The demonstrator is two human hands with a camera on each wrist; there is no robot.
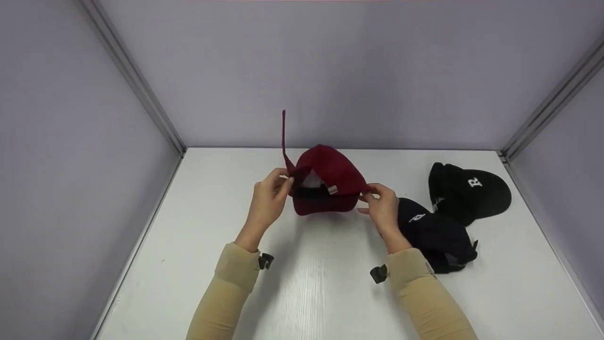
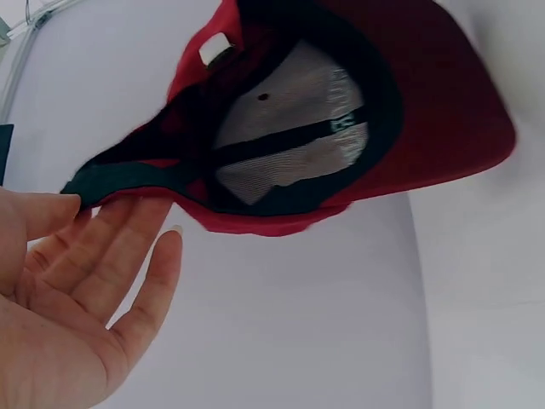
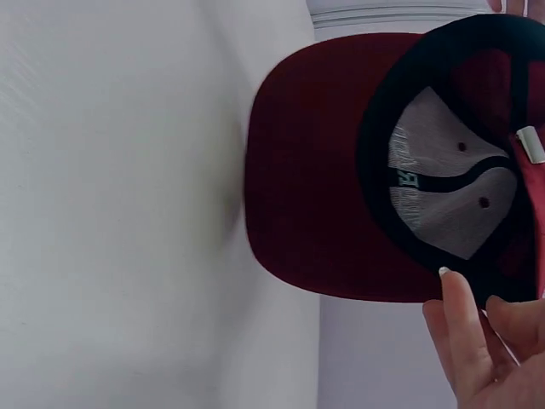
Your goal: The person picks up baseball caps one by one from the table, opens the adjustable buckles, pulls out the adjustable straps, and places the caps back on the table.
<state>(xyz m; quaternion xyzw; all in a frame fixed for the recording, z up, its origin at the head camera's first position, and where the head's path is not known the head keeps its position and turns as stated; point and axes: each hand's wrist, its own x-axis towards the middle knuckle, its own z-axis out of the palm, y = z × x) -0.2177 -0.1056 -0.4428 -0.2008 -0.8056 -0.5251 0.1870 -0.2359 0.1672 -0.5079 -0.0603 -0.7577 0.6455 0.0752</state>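
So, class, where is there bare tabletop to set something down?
Bare table: left, between the left wall and left sleeve; near middle, between left sleeve and right sleeve; near right, between the right sleeve and right wall. Crowded: where the left hand and right hand hold the red cap, and rightward, where a navy cap and black cap cluster.

You have a white, faintly grained worktop [image 1: 188, 226] before you. Behind it rises a plain grey-lilac back wall [image 1: 302, 71]; on the worktop's left stands a similar left wall [image 1: 56, 141], on its right a right wall [image 1: 571, 156]. Grey metal strips [image 1: 137, 80] climb from the worktop's far corners. Light leaves a pale sheen across the worktop's near middle; you can't quite tell the walls' material.
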